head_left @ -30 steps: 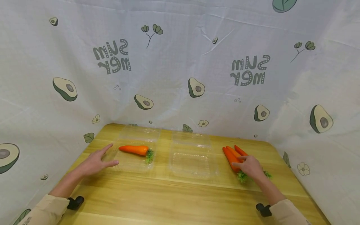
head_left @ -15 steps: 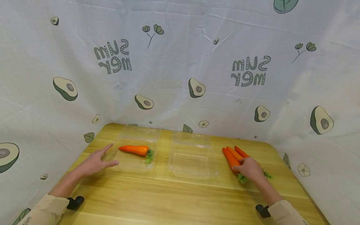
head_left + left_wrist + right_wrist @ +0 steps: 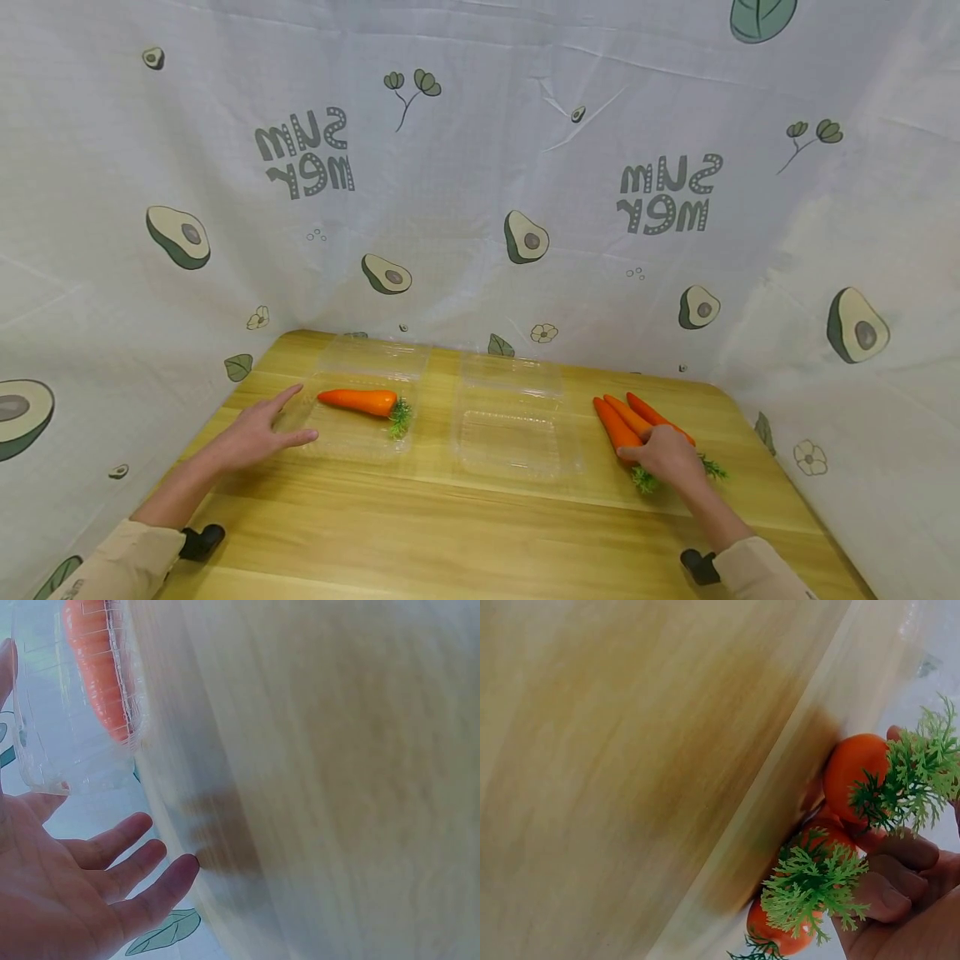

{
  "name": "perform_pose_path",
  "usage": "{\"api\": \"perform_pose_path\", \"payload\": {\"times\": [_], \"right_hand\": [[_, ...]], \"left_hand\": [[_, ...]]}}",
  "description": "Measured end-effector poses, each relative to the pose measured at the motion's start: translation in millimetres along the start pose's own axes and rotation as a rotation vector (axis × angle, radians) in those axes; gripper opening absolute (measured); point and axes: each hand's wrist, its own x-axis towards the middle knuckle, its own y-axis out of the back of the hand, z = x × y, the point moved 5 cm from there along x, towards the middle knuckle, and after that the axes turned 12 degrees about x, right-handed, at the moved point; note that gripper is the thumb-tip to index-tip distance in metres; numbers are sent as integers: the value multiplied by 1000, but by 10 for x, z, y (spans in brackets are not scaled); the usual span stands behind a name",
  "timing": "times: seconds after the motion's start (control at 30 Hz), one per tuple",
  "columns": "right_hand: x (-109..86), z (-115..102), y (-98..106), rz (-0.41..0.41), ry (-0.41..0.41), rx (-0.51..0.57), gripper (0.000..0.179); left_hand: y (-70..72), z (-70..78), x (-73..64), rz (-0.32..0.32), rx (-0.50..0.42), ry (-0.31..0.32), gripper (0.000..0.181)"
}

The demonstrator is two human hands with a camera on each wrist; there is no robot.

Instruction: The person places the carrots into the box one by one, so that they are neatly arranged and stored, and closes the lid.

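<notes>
My left hand (image 3: 252,433) is spread at the left side of an opened clear plastic clamshell box (image 3: 360,446), its thumb and index finger stretched along the edge. Inside that box lies one orange carrot (image 3: 356,400) with green leaves at its right end. On the right, three carrots lie side by side, tips pointing away. My right hand (image 3: 667,457) grips the leftmost carrot (image 3: 613,423) near its leafy end, thumb on its left side, fingers lying over the middle carrot (image 3: 627,413). In the right wrist view, curled fingers (image 3: 896,881) show between the leafy carrot ends.
A second opened clear clamshell box (image 3: 510,462) stands mid-table, between the first box and the carrots. The outer right carrot (image 3: 652,410) lies beside the hand. A printed cloth (image 3: 450,167) hangs behind the wooden table (image 3: 450,533) and along both sides.
My right hand has closed in around the leftmost carrot, fingers drawing nearer to the thumb. The carrots stay nearly in place. The left hand has not moved.
</notes>
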Motion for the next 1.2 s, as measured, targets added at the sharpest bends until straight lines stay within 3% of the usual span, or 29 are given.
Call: {"api": "perform_pose_path", "payload": {"times": [0.43, 0.77, 1.2], "right_hand": [[-23, 49, -6, 24, -24, 83, 33], [-32, 17, 55, 22, -37, 96, 62], [25, 39, 88, 14, -67, 141, 70]], "left_hand": [[8, 25, -12, 4, 7, 4, 92], [0, 11, -7, 3, 8, 3, 93], [-4, 13, -11, -1, 0, 6, 93]]}}
